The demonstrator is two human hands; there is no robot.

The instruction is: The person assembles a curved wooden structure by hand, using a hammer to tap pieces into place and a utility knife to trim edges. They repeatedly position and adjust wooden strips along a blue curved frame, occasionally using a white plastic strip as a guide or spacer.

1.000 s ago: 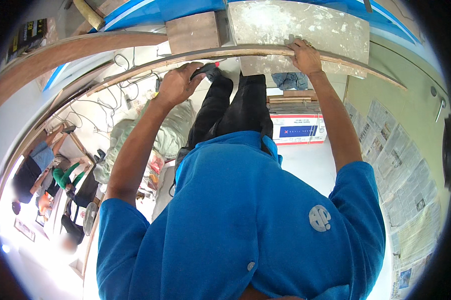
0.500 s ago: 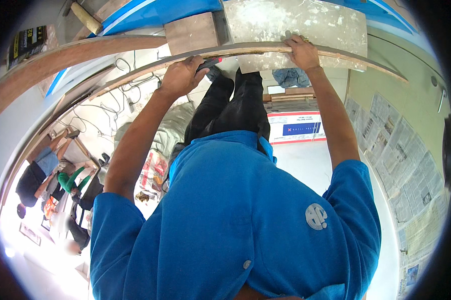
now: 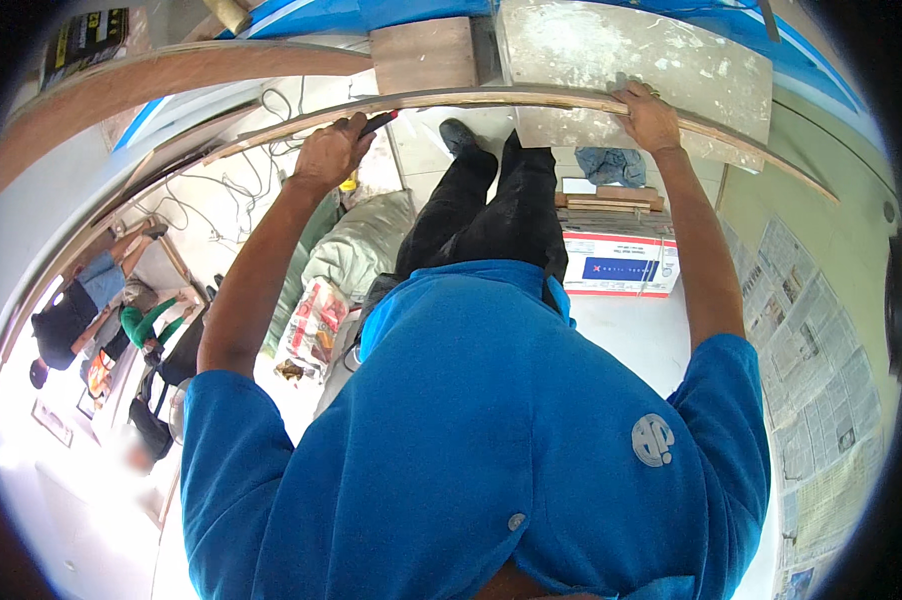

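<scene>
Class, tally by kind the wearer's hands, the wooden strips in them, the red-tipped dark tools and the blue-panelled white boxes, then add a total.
Hands (left hand, right hand): 2
Wooden strip: 1
Red-tipped tool: 1
White box: 1
Total: 5

Newspaper sheets (image 3: 811, 345) cover part of the right wall (image 3: 831, 195). A white carton (image 3: 619, 269) with red edges sits near a crumpled grey-blue cloth (image 3: 611, 166). Leftward, dark cables (image 3: 233, 183) trail across the floor (image 3: 423, 185); a pale sack (image 3: 361, 248) lies beside a red-and-white bag (image 3: 316, 322).

A strip (image 3: 461, 97) crosses the board (image 3: 636, 45), a sack (image 3: 361, 250) left of the legs (image 3: 524, 205), a carton (image 3: 619, 268) right.
</scene>
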